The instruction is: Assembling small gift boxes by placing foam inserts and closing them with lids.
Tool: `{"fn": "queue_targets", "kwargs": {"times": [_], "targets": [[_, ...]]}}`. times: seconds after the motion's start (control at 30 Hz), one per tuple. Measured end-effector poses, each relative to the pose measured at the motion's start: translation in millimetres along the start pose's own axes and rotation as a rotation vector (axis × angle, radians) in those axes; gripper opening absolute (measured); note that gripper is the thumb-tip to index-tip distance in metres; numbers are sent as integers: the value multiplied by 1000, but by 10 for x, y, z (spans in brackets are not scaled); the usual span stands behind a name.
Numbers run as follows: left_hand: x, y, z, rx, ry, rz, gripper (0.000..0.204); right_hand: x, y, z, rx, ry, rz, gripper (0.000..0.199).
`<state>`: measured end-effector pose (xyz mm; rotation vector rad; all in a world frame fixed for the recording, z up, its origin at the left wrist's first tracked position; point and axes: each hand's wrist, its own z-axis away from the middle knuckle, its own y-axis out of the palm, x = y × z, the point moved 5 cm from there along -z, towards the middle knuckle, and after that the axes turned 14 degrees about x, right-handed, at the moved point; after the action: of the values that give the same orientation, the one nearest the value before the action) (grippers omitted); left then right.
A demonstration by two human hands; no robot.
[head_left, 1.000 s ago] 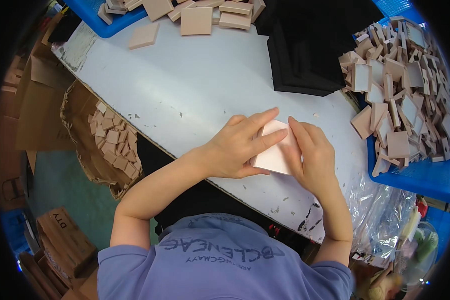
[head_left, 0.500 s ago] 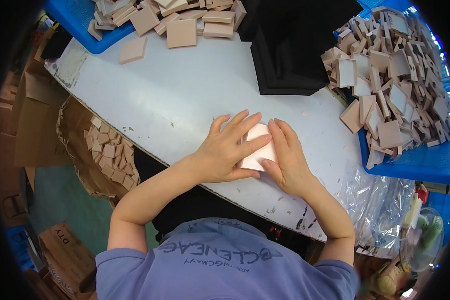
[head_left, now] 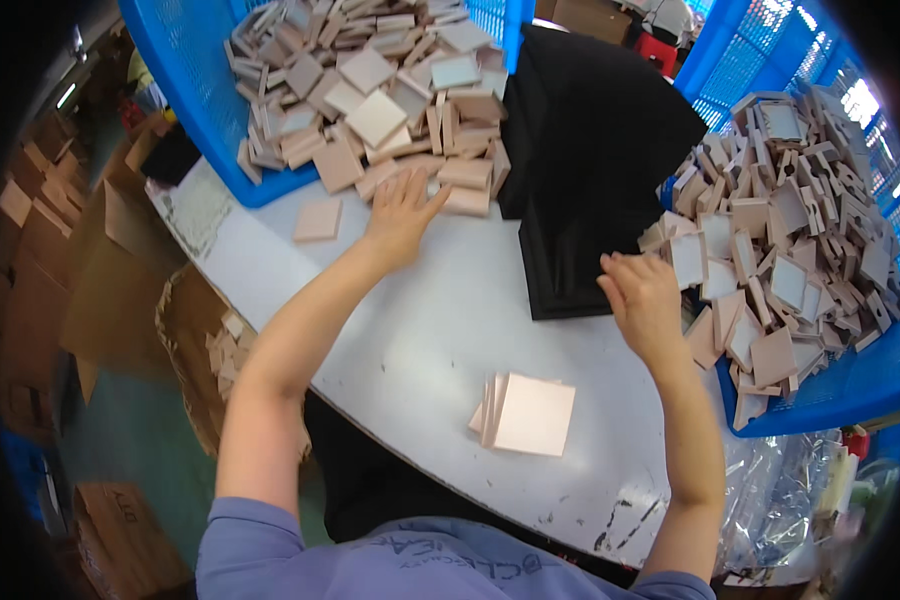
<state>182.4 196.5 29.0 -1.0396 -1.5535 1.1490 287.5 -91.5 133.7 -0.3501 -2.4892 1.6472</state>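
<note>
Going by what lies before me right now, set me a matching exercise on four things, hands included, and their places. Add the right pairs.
Things:
1. Left hand
2. Right hand
3. Small stack of pale squares
4. Lone pale square

Places:
A. Beside the lower right part of the black object
B. Flat on the table, left of the left hand
C. At the near edge of the pale pile in the far left area
D. Nearer the person than both hands

Pairs: 1-C, 2-A, 3-D, 4-B.

lower stacked tiles (head_left: 488, 412): mostly hidden | left crate (head_left: 177, 80): cut off at top
</note>
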Motion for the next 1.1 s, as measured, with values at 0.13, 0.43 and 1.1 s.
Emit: {"fn": "queue_targets", "kwargs": {"times": [0.13,0.43,1.1], "targets": [[189,62,-229,227,-131,-59,74,42,-4,9,23,15,39,22],[-409,-802,309,-379,165,768,63,32,42,71,-113,38,74,14],[-1727,-838,1243,83,457,1108,93,618,-179,873,-62,-3,-391,17]]}}
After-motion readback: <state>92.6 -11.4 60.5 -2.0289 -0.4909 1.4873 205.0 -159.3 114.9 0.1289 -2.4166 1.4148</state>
